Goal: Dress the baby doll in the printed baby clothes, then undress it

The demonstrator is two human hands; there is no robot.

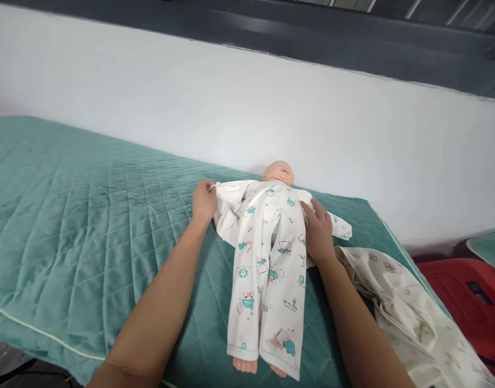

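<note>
A baby doll (278, 171) lies on its back, head toward the wall and bare toes showing at the near end. White printed baby pants (267, 258) cover its legs and reach up over its chest. Spread open beneath the doll is a white baby top (230, 205), with one printed sleeve (341, 227) out to the right. My left hand (204, 202) pinches the left edge of this top, near a thin white tie. My right hand (319, 229) rests against the doll's right side in view, by the top and pants; its fingertips are partly hidden.
The doll lies on a green quilted bedspread (89, 215) against a white wall (182, 108). A crumpled white patterned cloth (412, 307) lies at the right edge. Beyond it stands a red plastic stool or box (457, 291). A dark ledge (251, 27) runs above.
</note>
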